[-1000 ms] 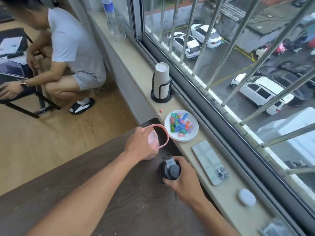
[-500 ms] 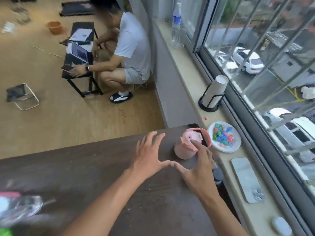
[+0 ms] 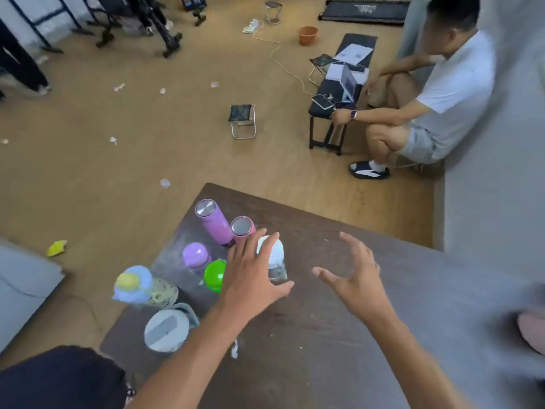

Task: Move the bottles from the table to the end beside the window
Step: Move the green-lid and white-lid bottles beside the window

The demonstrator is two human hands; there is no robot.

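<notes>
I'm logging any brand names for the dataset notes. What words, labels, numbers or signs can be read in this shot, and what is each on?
No text is readable.
Black mat on the floor: pale marking, too blurred to read.
Papers on the low bench: print too small.
Laptop screen: illegible.
Bottles, such as the purple bottle: no label shows.

— What sort of room am I looking into?
— I'd call it a bare indoor workroom: wood-look floor (image 3: 147, 160) strewn with paper scraps, a folding stool (image 3: 242, 120), a low bench (image 3: 339, 98) holding a laptop (image 3: 349, 84), black stands (image 3: 141, 22) behind.
</notes>
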